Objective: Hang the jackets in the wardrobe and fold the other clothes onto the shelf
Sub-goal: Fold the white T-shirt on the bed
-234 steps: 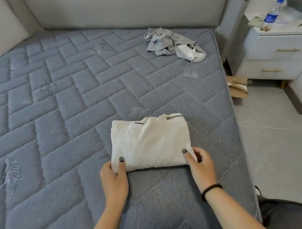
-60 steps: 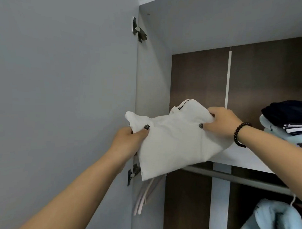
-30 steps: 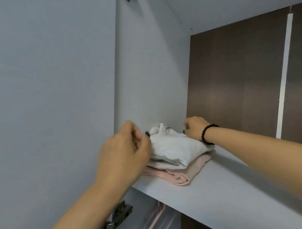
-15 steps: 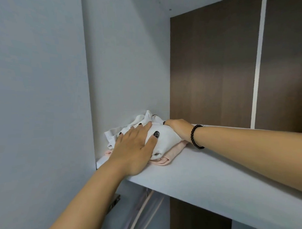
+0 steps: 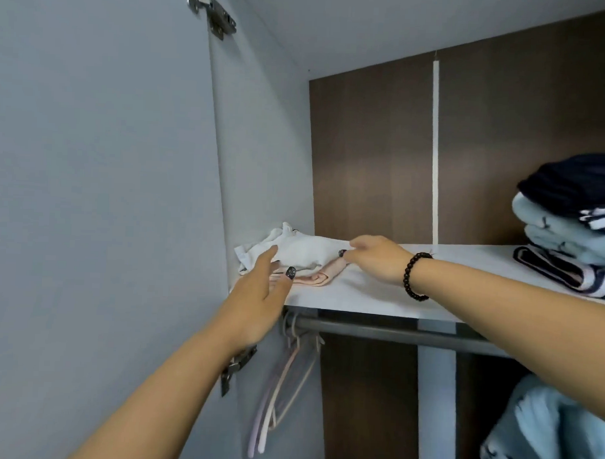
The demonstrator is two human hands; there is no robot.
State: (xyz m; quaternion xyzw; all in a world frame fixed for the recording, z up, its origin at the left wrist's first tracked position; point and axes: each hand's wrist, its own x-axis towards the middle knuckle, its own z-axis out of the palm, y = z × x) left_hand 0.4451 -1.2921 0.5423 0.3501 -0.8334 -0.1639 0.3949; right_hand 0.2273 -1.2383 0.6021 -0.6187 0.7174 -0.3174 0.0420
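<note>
The right hand (image 5: 374,257) has its grip pinched together on the right edge of the folded white garment (image 5: 303,251), thumb and fingertips closed on the cloth, while the left hand (image 5: 257,296) hovers with its grip apart, fingers spread just short of the garment's near-left corner and apparently not touching it. Under the grip, the white garment lies on a folded pink garment (image 5: 321,276), both at the far left end of the shelf (image 5: 377,293), tight against the wardrobe's side wall. To finish this step well, the person likely needs to square the white piece over the pink one, tuck in the loose corner sticking out on the left, and let go gently so the fold does not spring open. Well to the right of the grip sits a stack of folded clothes (image 5: 575,235); below the shelf runs the rail (image 5: 393,332) with empty hangers (image 5: 282,383). Half a second ago the left palm lay flat on the white garment; now it has lifted off and drawn back toward the shelf edge, and the right hand has shifted from the back of the pile to its right edge.
</note>
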